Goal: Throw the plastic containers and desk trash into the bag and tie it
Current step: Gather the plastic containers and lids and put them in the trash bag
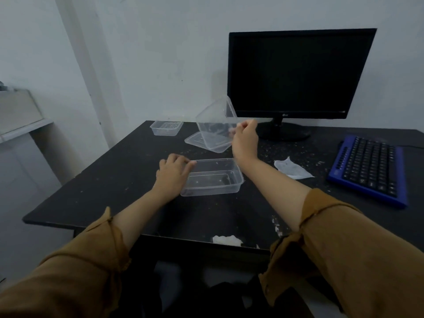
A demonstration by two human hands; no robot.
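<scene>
My left hand (173, 173) grips the left rim of a clear plastic container (215, 180) that stands upright on the black desk (110, 191). My right hand (245, 138) pinches the rim of a second clear container (214, 127) and holds it tilted above the desk. Under that one lies a flat clear lid (195, 140). A third clear container (166, 127) sits at the desk's far left. A crumpled white tissue (292, 169) lies to the right of my right forearm. Another white wad (227, 240) sits at the desk's front edge. A dark bag-like shape (220, 294) lies below the desk.
A black monitor (298, 74) stands at the back of the desk, right behind the lifted container. A blue keyboard (369, 168) lies at the right. Crumbs are scattered over the desk top. A pale shelf (20, 125) stands against the wall at the left.
</scene>
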